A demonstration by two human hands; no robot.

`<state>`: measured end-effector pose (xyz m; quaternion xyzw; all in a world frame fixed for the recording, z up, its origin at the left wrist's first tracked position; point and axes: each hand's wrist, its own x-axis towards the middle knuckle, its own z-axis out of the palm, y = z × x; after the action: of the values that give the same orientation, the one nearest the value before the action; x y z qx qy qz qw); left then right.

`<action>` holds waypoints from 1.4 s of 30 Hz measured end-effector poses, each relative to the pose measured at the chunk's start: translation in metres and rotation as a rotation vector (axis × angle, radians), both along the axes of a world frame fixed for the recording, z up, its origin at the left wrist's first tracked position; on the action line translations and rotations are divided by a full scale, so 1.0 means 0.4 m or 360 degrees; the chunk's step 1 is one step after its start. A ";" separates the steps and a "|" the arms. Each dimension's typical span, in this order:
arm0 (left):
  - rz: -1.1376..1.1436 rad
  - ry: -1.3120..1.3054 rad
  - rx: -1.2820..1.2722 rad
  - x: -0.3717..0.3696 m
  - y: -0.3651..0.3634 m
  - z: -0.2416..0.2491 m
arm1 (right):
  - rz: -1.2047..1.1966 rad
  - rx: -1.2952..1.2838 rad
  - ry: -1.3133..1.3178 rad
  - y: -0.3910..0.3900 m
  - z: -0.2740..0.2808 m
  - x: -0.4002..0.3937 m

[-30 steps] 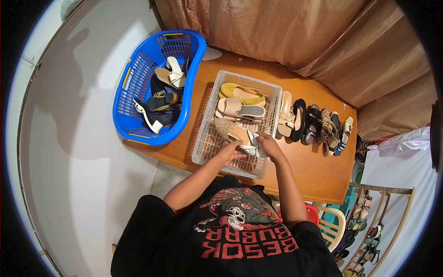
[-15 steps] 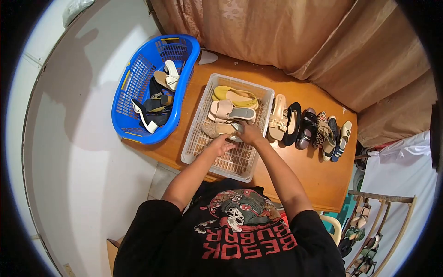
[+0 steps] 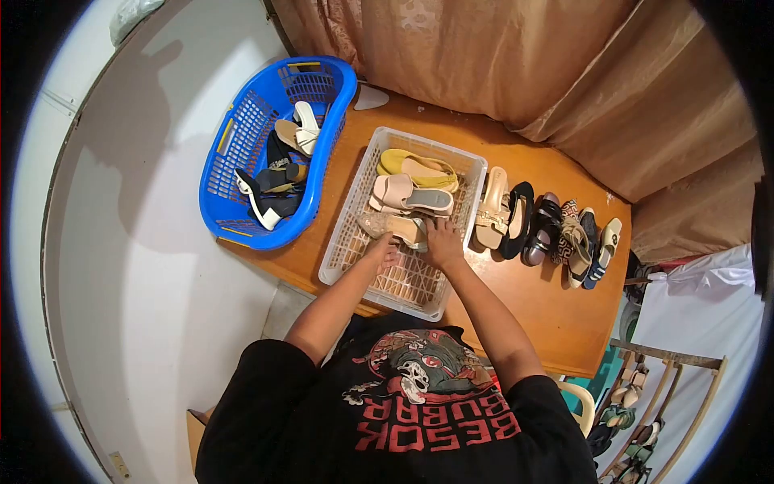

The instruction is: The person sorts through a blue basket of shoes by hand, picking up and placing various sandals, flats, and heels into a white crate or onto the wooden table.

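A translucent plastic basket (image 3: 332,256) sits before me on the table. A beige slip-on shoe with a glittery toe (image 3: 379,223) lies across its middle, toe to the left. My right hand (image 3: 443,241) is at the heel end, thumb and fingers around it. My left hand (image 3: 384,253) is by the near side of the toe, thumb against the shoe and the other fingers apart. Just beyond lies a pair of pale pink slide sandals (image 3: 395,192), one partly over the other. Yellow flats (image 3: 413,168) lie at the far end of the basket.
On the left stands a blue laundry basket (image 3: 211,194) with black and white shoes inside. Tan slides (image 3: 492,218), black flats (image 3: 518,222) and several other shoes line the wooden table (image 3: 516,315) on the right. Brown curtains (image 3: 484,64) hang behind; a shoe rack (image 3: 669,355) stands lower right.
My right hand has shifted slightly right along the heel, and its fingers reach farther forward. My left hand remains by the toe, its fingers less spread. The view has shifted slightly.
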<state>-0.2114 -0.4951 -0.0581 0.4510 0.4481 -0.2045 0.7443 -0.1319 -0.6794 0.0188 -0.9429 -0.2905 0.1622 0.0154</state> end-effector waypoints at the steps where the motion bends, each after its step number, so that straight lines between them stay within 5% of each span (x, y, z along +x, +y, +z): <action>1: 0.0151 0.0024 0.0033 -0.003 0.010 0.005 | -0.0004 0.0009 0.0005 -0.001 -0.008 -0.002; 3: 0.0338 0.0174 0.0242 0.008 0.023 -0.027 | -0.0005 -0.0006 -0.0004 -0.003 -0.018 0.002; 5: 0.0327 -0.0216 0.1124 0.000 0.043 -0.134 | -0.0016 0.0006 -0.0009 -0.005 -0.030 0.008; 6: 0.0304 -0.0153 0.0744 0.000 0.022 0.019 | -0.0010 -0.0002 -0.0001 -0.004 -0.022 0.008; 9: 0.0109 -0.0372 0.1064 0.003 0.062 -0.139 | -0.0003 -0.0005 0.0024 0.001 0.039 -0.005; 11: 0.0182 -0.0414 0.0708 0.007 0.062 -0.010 | -0.0023 -0.0006 0.0039 0.007 0.059 -0.005; 14: 0.0221 -0.0424 0.0435 -0.011 0.060 0.004 | -0.0006 -0.0020 0.0057 0.003 0.059 -0.009; 16: -0.0078 -0.0672 0.0884 -0.019 0.071 -0.021 | -0.0014 -0.0007 0.0055 0.001 0.061 -0.009; 22: -0.0227 -0.0599 0.1859 -0.005 0.055 -0.115 | -0.0023 -0.0004 0.0094 0.009 0.072 -0.010; 23: -0.0217 -0.0596 0.1861 -0.005 0.067 -0.112 | -0.0002 0.0002 0.0068 0.007 0.064 -0.013; 25: -0.0124 -0.0563 0.0769 0.006 0.100 -0.001 | 0.0024 -0.0010 0.0086 0.005 0.059 -0.017; 28: -0.0174 -0.0238 0.0571 0.028 0.126 0.038 | 0.0040 -0.0027 0.0108 0.007 0.054 -0.016; 31: -0.0406 -0.0266 0.0741 0.025 0.124 0.104 | 0.0051 -0.0041 0.0087 0.002 0.041 -0.019; 34: -0.0152 -0.0465 0.1104 0.054 0.114 -0.151 | 0.0078 -0.0041 0.0012 0.000 0.025 -0.017; 37: -0.0246 -0.0382 0.1312 0.036 0.080 -0.046 | 0.0084 -0.0029 0.0012 0.004 0.049 -0.024; 38: -0.0100 -0.0527 0.1005 0.019 0.071 0.044 | 0.0086 -0.0035 0.0038 0.004 0.059 -0.026; 42: -0.0092 -0.0437 0.0602 0.015 0.114 0.027 | 0.0063 0.0062 0.0013 0.003 0.076 -0.032</action>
<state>-0.2054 -0.4497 -0.0474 0.6187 0.3600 -0.0748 0.6943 -0.1448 -0.6784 0.0491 -0.9358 -0.3121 0.1606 0.0317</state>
